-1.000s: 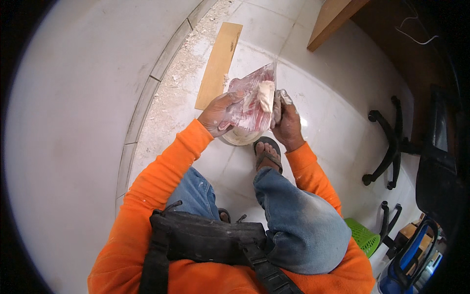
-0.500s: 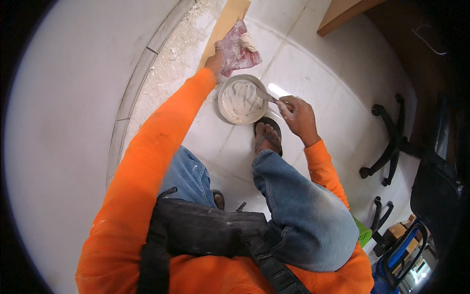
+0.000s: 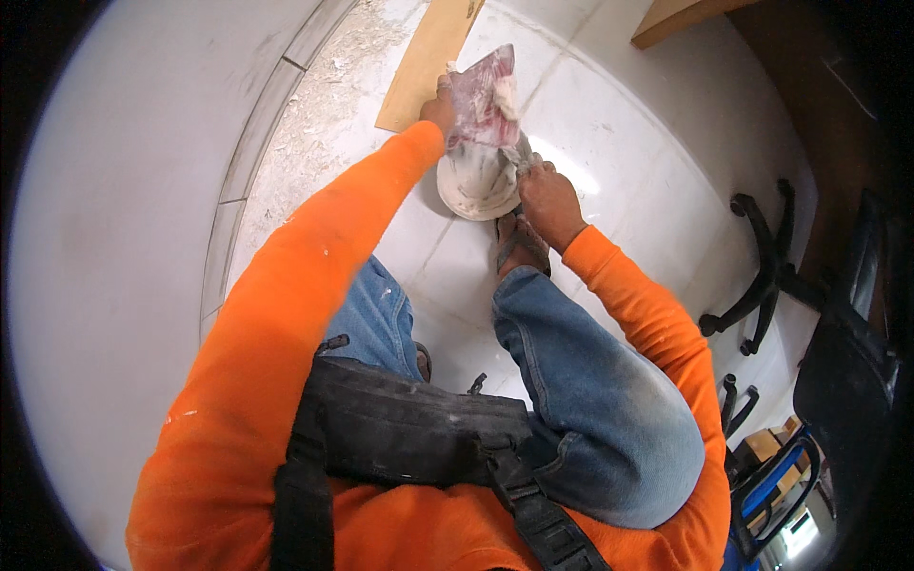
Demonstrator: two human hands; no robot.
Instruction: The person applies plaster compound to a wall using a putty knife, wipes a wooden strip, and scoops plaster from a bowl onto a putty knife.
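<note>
My left hand (image 3: 439, 108) is closed on the edge of a reddish, paste-smeared flat plate (image 3: 476, 90), which carries a lump of whitish paste (image 3: 506, 97). Under the plate stands a round pan (image 3: 473, 210) coated inside with the same paste; the plate covers its far part. My right hand (image 3: 552, 202) is closed round the handle of a putty knife (image 3: 524, 152) at the pan's right side. The knife's blade is largely hidden near the plate's lower right corner.
A wooden board (image 3: 428, 67) lies beyond my left hand. Whitish debris (image 3: 328, 105) is scattered along the wall base (image 3: 255, 143) at left. My sandalled foot (image 3: 521, 246) is just below the pan. Black chair legs (image 3: 762, 271) and a wooden furniture edge (image 3: 681, 21) stand at right.
My left hand has moved right, bringing the plate partly over the pan. My right hand has come left and closer in, with the putty knife now beside the plate's edge.
</note>
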